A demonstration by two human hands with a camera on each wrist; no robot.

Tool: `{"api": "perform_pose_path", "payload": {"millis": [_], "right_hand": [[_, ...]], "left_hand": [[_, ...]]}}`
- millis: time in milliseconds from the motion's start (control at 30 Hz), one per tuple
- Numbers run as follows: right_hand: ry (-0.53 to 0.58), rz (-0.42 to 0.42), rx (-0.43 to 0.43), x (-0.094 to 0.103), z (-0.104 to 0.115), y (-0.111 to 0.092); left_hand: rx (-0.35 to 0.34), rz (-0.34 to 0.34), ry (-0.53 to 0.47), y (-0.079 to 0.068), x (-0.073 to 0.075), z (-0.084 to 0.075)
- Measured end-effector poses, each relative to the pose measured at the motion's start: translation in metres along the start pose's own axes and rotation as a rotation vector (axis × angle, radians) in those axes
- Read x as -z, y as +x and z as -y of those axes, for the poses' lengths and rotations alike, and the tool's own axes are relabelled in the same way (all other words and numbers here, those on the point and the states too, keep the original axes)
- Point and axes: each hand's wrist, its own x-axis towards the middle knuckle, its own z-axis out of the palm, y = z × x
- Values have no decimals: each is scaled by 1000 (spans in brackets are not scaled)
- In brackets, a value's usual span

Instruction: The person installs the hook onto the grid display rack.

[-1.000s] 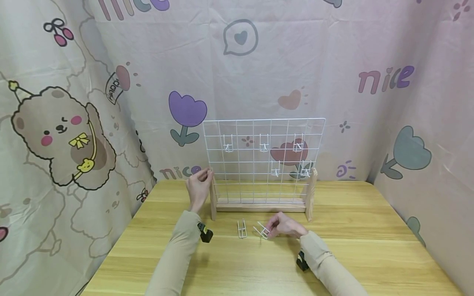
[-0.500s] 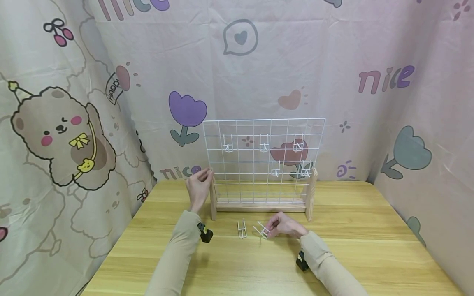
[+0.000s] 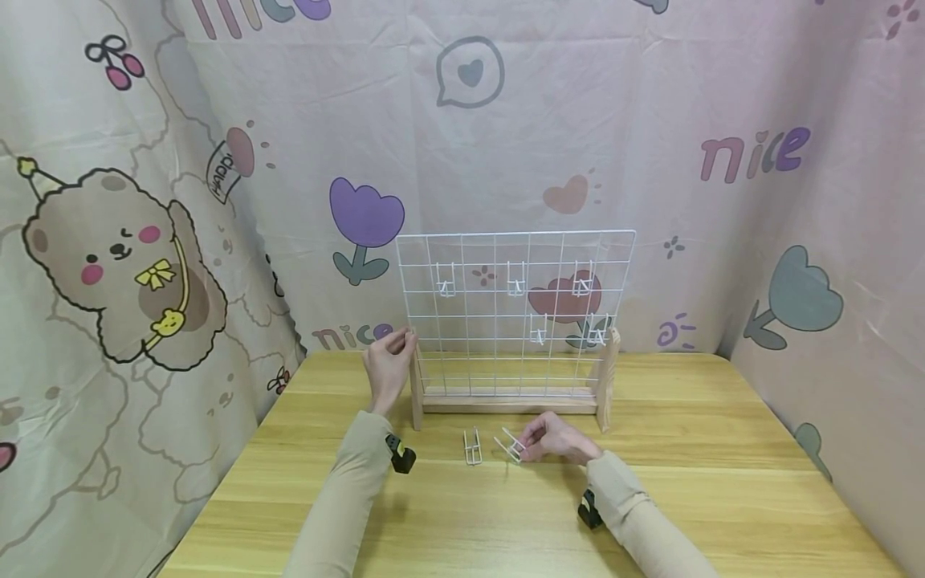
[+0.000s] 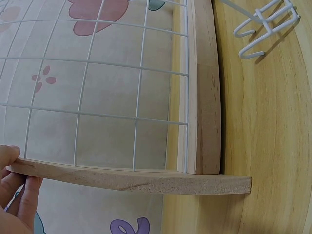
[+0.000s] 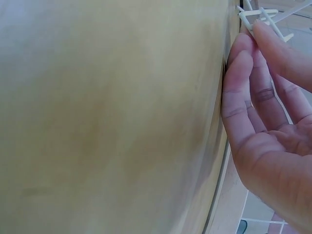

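Note:
My left hand grips the top end of the left wooden upright, with thumb on one side and fingers on the other in the left wrist view. That upright belongs to a stand holding a white wire grid panel. Low in front of the stand, my right hand pinches a white double-prong wire hook by its right end; its prongs point up and left. Another white wire hook lies on the table just left of it.
Several matching hooks hang on the grid, including one at upper left and one at lower right. A wooden crossbar joins the uprights. Behind the wooden table hangs a printed curtain.
My right hand has barely moved, and the pinched hook has risen and tilted slightly. The left hand keeps its place on the upright.

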Motion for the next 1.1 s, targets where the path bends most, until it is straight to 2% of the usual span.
{"api": "perform_pose_path", "payload": {"millis": [467,900,1100], "right_hand": [[-24,-53,-6,-4,3,0],[-39,-121,73,-10,13,5],[17,-164,76,-13,22,8]], "left_hand": [[-7,1,8,0,1,-1],[3,-7,26,1,0,-2],[17,-5,24,0,0,-3]]}}
